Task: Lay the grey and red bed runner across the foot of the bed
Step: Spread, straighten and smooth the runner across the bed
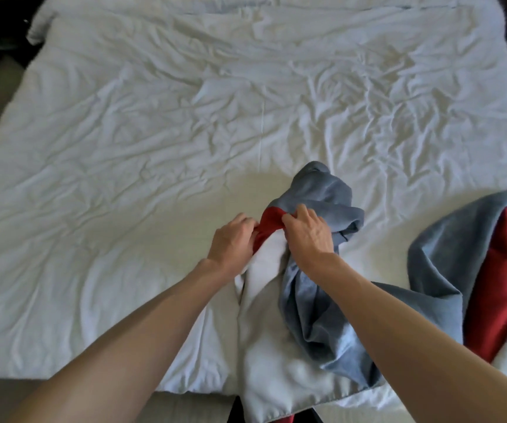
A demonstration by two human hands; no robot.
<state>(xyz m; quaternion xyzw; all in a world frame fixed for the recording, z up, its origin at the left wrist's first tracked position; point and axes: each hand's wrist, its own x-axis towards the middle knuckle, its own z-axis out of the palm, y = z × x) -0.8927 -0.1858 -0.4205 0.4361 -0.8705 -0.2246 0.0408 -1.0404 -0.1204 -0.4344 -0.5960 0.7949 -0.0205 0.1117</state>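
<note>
Head view: the bed (108,154) fills the frame, covered by a white, heavily creased duvet (322,87).

The grey and red bed runner (316,315) is not yet laid. It lies bunched and twisted at the foot of the bed, right of centre. One heap rises between the hands, and a second fold trails off toward the right edge of the frame, showing a glossy red face beside the matt grey one. A white panel (264,331) runs from the hands down to the foot edge. I cannot tell whether it is the runner's backing or a fold of the bedding.

The left hand (231,239) and the right hand (307,233) sit close together, and each pinches the red edge of the runner with curled fingers.

Assessment of handling:
- The cloth appears soft, limp and fairly light. It collapses into folds and will not hold a shape unaided.
- The red face looks satin-like and may slip through a loose pinch, while the grey face looks more grippy.
- There is no fragility concern. The main risk is dragging the duvet out of place.

Recommended hold: find one short end and take its two corners, one in each hand and well apart. The strip can then be drawn taut and lowered flat across the foot.
</note>
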